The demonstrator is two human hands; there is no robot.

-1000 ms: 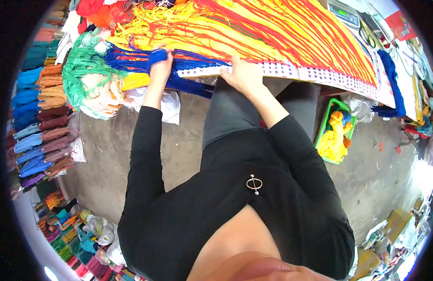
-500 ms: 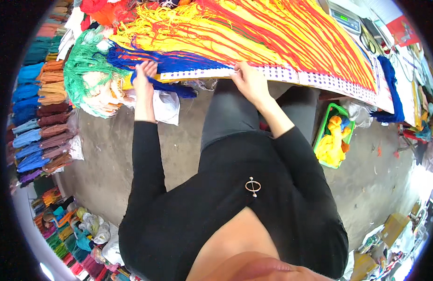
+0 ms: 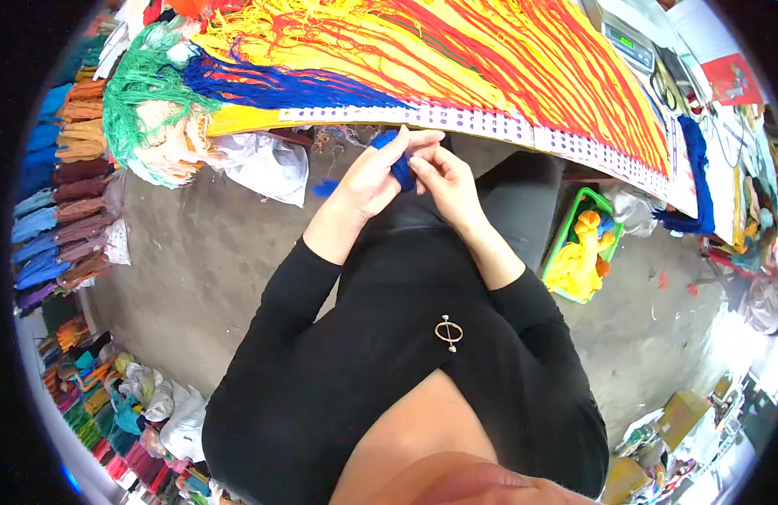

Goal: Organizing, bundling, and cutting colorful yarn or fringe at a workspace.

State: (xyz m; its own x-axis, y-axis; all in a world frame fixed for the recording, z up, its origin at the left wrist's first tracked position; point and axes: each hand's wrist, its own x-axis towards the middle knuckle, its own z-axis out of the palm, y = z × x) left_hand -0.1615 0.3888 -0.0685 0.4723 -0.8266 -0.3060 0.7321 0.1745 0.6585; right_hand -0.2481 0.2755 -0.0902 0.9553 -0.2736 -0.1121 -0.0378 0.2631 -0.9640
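Observation:
A bundle of blue yarn (image 3: 401,168) is between my two hands, in front of the table edge and over my lap. My left hand (image 3: 375,172) is closed round it, its fingers pointing toward the right. My right hand (image 3: 444,178) pinches at the same yarn, thumb against fingertips. Just beyond my hands runs a white strip with rows of dark holes (image 3: 490,124). Long strands pass through it and lie over the table: blue strands (image 3: 296,88) at the left, red and yellow strands (image 3: 456,59) across the rest.
Green and pale yarn (image 3: 157,109) hangs over the table's left end. A green basket (image 3: 547,268) with yellow yarn stands on the floor to the right. Blue yarn (image 3: 699,177) drapes at the right edge, near a scale (image 3: 629,46). Stacked skeins (image 3: 77,172) line the left.
My left hand has moved right and nearer, from the blue strands to my lap, bringing blue yarn. My right hand has left the strip's edge and come down beside it.

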